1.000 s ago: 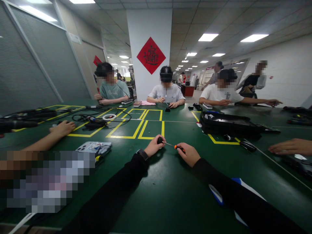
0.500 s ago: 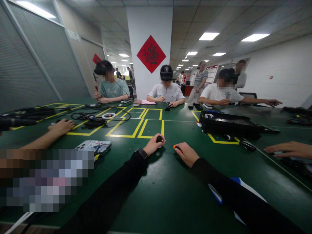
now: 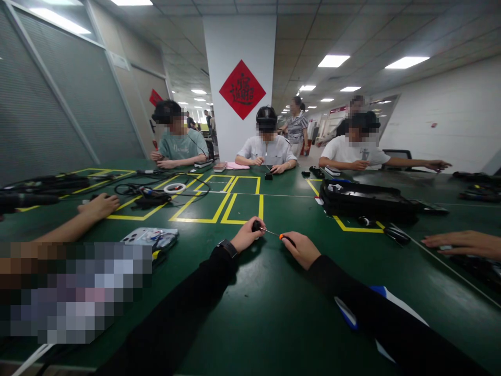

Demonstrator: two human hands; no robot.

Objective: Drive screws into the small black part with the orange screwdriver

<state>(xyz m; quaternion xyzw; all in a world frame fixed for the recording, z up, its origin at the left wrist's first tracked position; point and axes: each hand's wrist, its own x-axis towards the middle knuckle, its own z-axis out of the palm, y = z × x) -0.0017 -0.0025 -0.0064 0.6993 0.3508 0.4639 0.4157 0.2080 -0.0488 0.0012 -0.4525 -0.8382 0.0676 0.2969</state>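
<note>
My left hand (image 3: 247,235) is closed round a small black part (image 3: 256,226), whose exact kind I cannot make out. In my right hand (image 3: 301,248) is a screwdriver (image 3: 281,237) with an orange and black handle. Its thin metal shaft reaches left to the black part, and the tip seems to meet it, though the contact point is too small to see. Both hands are close to the green table (image 3: 250,318), near its middle. My fingers hide most of the handle and some of the black part.
A black tray-like case (image 3: 368,201) lies right of my hands. A phone (image 3: 151,236) is at left, cables (image 3: 152,196) beyond it. A blue-and-white object (image 3: 399,303) lies partly under my right sleeve. Co-workers' hands (image 3: 99,205) rest at both sides; people sit opposite.
My hands and the screwdriver stay in nearly the same place, with the shaft still pointing at the black part. In the background, a person in a striped top has moved left.
</note>
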